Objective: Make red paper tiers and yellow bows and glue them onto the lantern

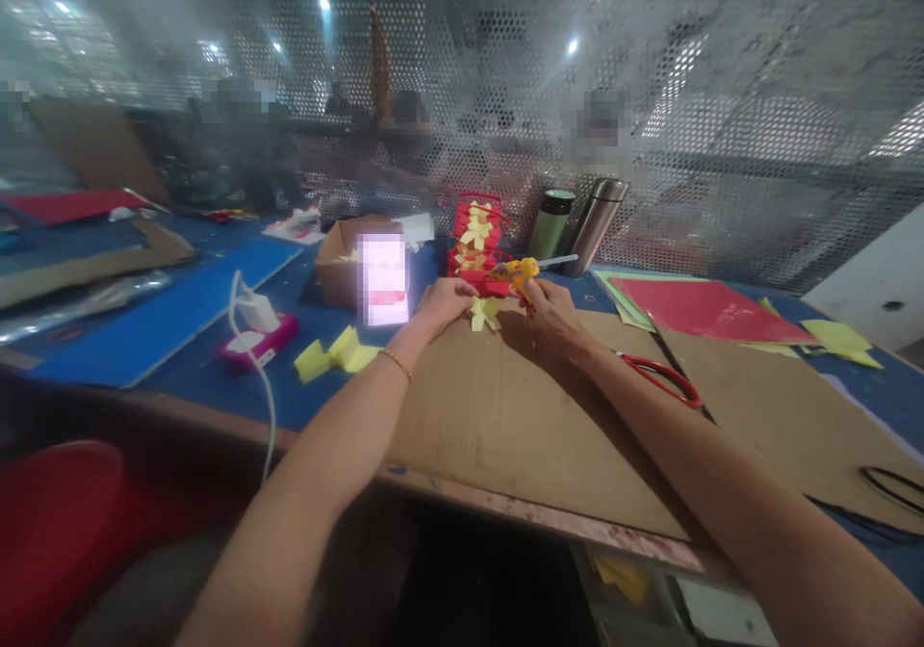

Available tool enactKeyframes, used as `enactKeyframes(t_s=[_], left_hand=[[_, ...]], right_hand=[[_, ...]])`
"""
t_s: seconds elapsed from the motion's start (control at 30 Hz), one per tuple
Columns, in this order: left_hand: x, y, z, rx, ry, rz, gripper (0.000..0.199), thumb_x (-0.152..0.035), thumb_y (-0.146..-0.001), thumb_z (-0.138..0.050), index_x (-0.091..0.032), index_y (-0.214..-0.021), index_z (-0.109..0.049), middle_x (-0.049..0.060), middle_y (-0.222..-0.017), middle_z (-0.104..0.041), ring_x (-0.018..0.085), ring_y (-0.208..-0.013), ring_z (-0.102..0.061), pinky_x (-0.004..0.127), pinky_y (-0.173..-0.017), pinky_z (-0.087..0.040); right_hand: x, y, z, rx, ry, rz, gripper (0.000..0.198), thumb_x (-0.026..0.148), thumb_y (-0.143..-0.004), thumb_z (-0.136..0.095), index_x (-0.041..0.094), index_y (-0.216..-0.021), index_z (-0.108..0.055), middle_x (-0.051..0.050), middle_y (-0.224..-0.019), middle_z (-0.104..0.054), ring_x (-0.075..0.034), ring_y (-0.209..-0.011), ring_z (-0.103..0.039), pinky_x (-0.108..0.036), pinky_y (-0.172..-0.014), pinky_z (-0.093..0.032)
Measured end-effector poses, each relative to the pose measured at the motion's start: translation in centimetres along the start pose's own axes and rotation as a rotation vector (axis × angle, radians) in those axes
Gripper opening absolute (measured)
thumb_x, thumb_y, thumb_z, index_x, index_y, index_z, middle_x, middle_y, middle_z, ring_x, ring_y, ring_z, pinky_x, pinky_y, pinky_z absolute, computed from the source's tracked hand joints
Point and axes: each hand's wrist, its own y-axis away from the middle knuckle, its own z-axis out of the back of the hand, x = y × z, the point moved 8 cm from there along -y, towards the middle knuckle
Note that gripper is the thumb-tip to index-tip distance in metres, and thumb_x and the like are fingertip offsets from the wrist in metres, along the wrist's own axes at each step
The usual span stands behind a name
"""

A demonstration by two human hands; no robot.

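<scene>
Two bare hands are working at the far edge of the landmark, a broad brown cardboard sheet [491,406]. The right hand [550,315] is wrapping its fingers around a yellow plastic glue gun [521,273], from whose back a thin whitish stick [559,261] is jutting. The left hand [444,302] is bending its fingers towards the work; whether they are pinching anything, I cannot tell. Between the hands, a pale yellow star-shaped paper piece [485,314] is lying at the sheet's far edge. Just beyond that edge, a red construction [495,235] is standing, bearing more yellow star shapes [476,228].

Left of the sheet, folded yellow paper pieces [339,353] are lying near a magenta-and-white power strip [264,344]. Beyond its far left corner, a bright upright screen [385,286] is glowing before an open brown cardboard box [336,276]. Red-handled scissors [664,377] are resting on the sheet's right part. Beyond its far edge, a green bottle with a black lid [551,228] and a leaning silver metal flask [598,223] are standing before a grey perforated screen [462,69].
</scene>
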Motion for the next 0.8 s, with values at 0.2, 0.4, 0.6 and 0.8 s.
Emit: enactKeyframes(t_s=[0.2, 0.4, 0.6, 0.8], left_hand=[[0.04, -0.01, 0.03, 0.0, 0.008, 0.0, 0.016, -0.013, -0.077, -0.083, -0.018, -0.092, -0.08, 0.004, -0.076, -0.076, 0.017, -0.074, -0.073, 0.031, -0.08, -0.059], [0.08, 0.0, 0.04, 0.004, 0.021, -0.01, 0.015, -0.013, -0.078, -0.083, -0.018, -0.092, -0.08, 0.004, -0.075, -0.076, 0.017, -0.072, -0.073, 0.031, -0.079, -0.06], [0.18, -0.09, 0.05, -0.005, 0.032, -0.014, 0.014, -0.013, -0.078, -0.083, -0.018, -0.091, -0.08, 0.005, -0.075, -0.076, 0.017, -0.073, -0.072, 0.03, -0.077, -0.06], [0.14, -0.04, 0.05, -0.006, 0.009, -0.016, 0.014, -0.014, -0.077, -0.083, -0.018, -0.091, -0.08, 0.005, -0.075, -0.076, 0.017, -0.073, -0.073, 0.029, -0.077, -0.059]], right_hand=[[-0.35, -0.24, -0.13, -0.005, 0.011, 0.009, 0.068, 0.086, -0.089, -0.039, 0.025, -0.064, -0.056, -0.003, -0.057, -0.057, -0.017, -0.055, -0.051, -0.033, -0.057, -0.038], [-0.73, -0.42, -0.1, -0.013, 0.022, 0.011, 0.068, 0.085, -0.089, -0.039, 0.026, -0.062, -0.055, -0.003, -0.056, -0.056, -0.018, -0.056, -0.05, -0.032, -0.056, -0.037], [-0.44, -0.42, 0.33, -0.023, 0.035, 0.018, 0.067, 0.086, -0.088, -0.04, 0.026, -0.062, -0.054, -0.004, -0.057, -0.056, -0.019, -0.058, -0.051, -0.033, -0.058, -0.036], [-0.08, -0.47, 0.27, -0.028, 0.043, 0.03, 0.066, 0.086, -0.087, -0.039, 0.027, -0.062, -0.052, -0.004, -0.057, -0.055, -0.02, -0.059, -0.05, -0.034, -0.059, -0.035]])
